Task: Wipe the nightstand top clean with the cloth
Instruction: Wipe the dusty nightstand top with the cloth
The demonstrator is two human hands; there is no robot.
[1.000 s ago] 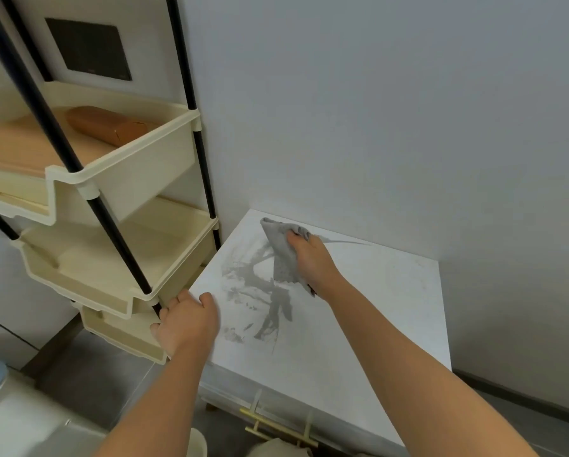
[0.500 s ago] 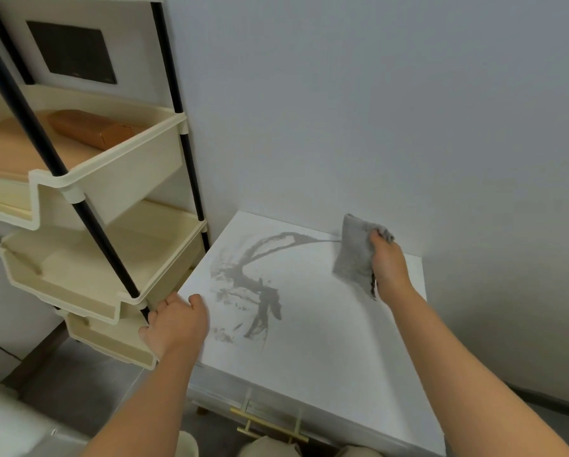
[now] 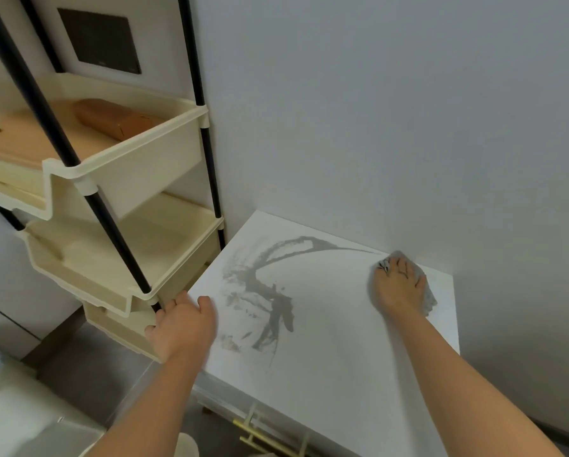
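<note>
The white nightstand top fills the lower middle, against the wall. A grey smear runs across its left half, with a thin streak trailing right toward the back edge. My right hand presses the grey cloth flat on the top near the back right corner; most of the cloth is hidden under the hand. My left hand grips the nightstand's left edge, fingers curled over it.
A cream tiered rack with black poles stands close on the left, holding a brown box on its upper shelf. The wall rises right behind the nightstand. Gold drawer handles show below the front edge.
My right hand carried the cloth from the smear at the back left across to the back right corner and pressed it flat. The left hand stayed on the left edge.
</note>
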